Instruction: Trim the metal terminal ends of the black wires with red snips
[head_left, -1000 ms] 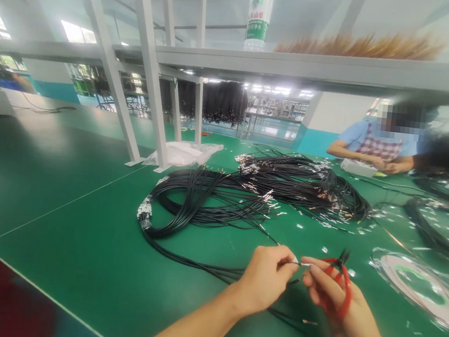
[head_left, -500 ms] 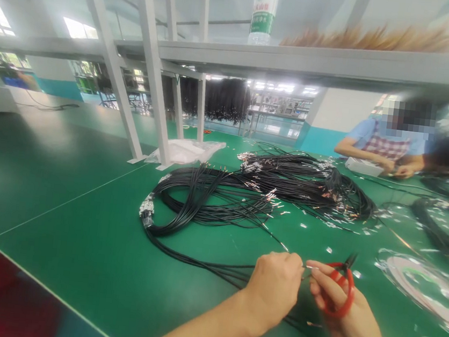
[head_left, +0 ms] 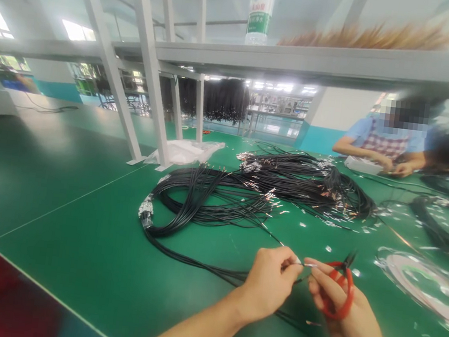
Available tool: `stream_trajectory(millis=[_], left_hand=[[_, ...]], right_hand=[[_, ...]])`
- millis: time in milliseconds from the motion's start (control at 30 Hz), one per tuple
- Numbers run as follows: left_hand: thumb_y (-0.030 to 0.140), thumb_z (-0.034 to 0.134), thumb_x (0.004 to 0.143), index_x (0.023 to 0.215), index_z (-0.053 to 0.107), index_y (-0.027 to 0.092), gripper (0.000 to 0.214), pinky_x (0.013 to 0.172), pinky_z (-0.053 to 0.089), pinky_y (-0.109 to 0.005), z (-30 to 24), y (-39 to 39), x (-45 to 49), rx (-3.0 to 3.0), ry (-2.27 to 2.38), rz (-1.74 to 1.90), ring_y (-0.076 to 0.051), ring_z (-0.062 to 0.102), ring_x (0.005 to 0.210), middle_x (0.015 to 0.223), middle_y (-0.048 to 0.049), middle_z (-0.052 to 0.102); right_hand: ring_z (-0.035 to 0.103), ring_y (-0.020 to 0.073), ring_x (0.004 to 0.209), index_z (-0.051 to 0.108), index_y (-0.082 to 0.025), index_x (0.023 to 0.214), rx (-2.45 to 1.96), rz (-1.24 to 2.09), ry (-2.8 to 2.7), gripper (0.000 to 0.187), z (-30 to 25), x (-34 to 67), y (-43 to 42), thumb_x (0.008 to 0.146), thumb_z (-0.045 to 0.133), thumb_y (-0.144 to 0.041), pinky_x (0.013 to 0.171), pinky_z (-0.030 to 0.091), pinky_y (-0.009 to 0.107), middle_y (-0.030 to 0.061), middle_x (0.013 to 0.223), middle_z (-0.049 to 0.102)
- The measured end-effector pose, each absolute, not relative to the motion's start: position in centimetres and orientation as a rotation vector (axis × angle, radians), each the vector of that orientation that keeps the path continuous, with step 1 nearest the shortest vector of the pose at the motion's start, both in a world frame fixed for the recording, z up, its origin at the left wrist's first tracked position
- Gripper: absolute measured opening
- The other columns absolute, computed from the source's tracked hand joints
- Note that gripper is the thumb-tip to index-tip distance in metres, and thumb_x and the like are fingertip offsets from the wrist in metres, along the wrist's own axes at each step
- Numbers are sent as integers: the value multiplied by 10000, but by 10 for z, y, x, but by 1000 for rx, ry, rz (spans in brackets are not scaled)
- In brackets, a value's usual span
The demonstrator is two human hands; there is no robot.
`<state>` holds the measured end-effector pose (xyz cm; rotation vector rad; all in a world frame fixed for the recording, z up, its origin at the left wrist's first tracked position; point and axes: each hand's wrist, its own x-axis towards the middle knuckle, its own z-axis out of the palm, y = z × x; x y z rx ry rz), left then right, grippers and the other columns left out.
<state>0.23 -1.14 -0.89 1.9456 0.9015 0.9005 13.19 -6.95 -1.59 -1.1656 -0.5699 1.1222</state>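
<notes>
Toward the lower right, my left hand [head_left: 271,279] is closed on the end of a black cable [head_left: 300,263]. Its pale stripped tip reaches across to my right hand [head_left: 339,298], whose thumb and forefinger pinch at it. Red-handled scissors [head_left: 349,299] hang in my right hand, the ring handles around its fingers and the short dark blades pointing up and away. Several black cables [head_left: 205,266] run from a coiled bundle [head_left: 177,225] to beneath my left hand. Clear-and-white connectors [head_left: 146,211] sit at the bundle's left bend.
Behind lies a larger cable heap [head_left: 300,180]. White scraps [head_left: 328,249] dot the green table [head_left: 96,262]. A pale ring-shaped coil [head_left: 399,275] lies at right. Shelf posts [head_left: 155,68] and a plastic bag [head_left: 188,152] stand farther back. Another person [head_left: 389,141] works across the table.
My left hand has shifted slightly left and turned, showing its thumb and more of the cable tip between the hands. My right hand with the scissors has hardly moved.
</notes>
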Motion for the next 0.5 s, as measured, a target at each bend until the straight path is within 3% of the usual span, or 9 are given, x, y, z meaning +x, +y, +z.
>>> stream_trajectory(millis=[200,500], left_hand=[[143,461,870,735,561,169,170,641,406,-275,-13,-14,6,2649,1103,905,-163,561,662,699,-16,622],[140,465,856,782,553,177,120,607,433,-298,-13,-23,8,2753,1129,883,-187,588,640,703,-10,626]], right_hand=[[428,75,466,680,-118,1000,-1162,1125,-559,428,-11,127,-72,664,809,-351,415,409,128,-8,586,578],[442,68,451,705,-121,875,-1203,1027,-538,480,-17,123,-69,528,882,-402,375,381,110,-13,549,583]])
